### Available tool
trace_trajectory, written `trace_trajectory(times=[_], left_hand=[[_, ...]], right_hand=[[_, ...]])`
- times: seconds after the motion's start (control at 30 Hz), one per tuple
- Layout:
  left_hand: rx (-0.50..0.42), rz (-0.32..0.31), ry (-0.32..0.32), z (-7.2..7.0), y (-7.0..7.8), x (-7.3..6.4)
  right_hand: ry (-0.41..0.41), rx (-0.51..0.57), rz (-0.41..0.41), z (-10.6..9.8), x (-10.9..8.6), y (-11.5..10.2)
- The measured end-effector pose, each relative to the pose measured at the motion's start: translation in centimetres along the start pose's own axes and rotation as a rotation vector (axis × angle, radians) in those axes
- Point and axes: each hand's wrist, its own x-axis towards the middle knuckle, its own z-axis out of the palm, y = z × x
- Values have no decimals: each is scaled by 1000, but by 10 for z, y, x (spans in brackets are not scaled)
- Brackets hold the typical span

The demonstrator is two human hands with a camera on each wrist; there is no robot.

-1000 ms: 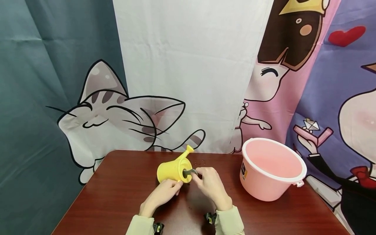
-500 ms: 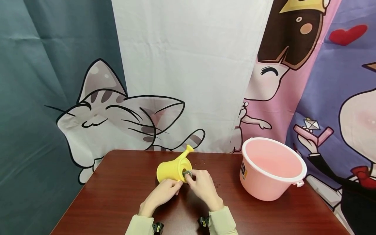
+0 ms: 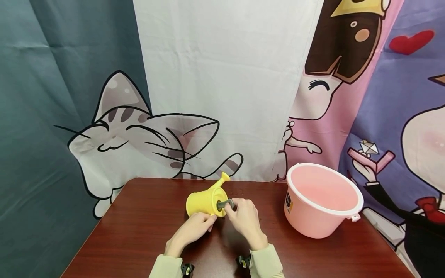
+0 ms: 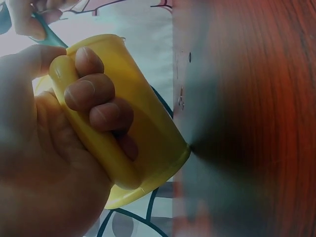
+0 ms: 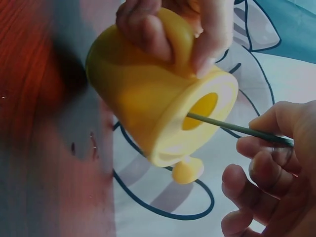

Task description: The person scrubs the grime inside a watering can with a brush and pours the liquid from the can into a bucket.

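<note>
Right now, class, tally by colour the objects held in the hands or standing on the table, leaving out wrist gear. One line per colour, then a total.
Yellow: 1, the watering can
Pink: 1, the white-rimmed bucket
Grey-green: 1, the slim tool
Total: 3

Smooth plastic gives the watering can [image 3: 199, 203] and bucket [image 3: 314, 223] a soft sheen, contrasting with a glossy, wood-grained tabletop [image 3: 135, 224], a creased, matt cloth backdrop [image 3: 226, 61] and matt fabric sleeves [image 3: 267, 263].
</note>
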Motion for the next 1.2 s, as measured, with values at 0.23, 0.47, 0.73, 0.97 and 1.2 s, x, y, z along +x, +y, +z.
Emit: trace_trajectory(times=[0.23,0.47,0.73,0.97,1.2], left_hand=[[10,4,-6,-2,2,-1],[14,3,-11,-2,2,0],[17,12,-5,-1,1,0],[14,9,0,-2,3,0],[12,11,3,-2,2,-1]], right_hand=[[49,24,-31,-9,0,-9],[20,41,-18,-8,1,-9],[-29,44,0,4,-1,-3],[-93,54,-14,15,-3,-2],[-91,42,-22,16,-3,-2]])
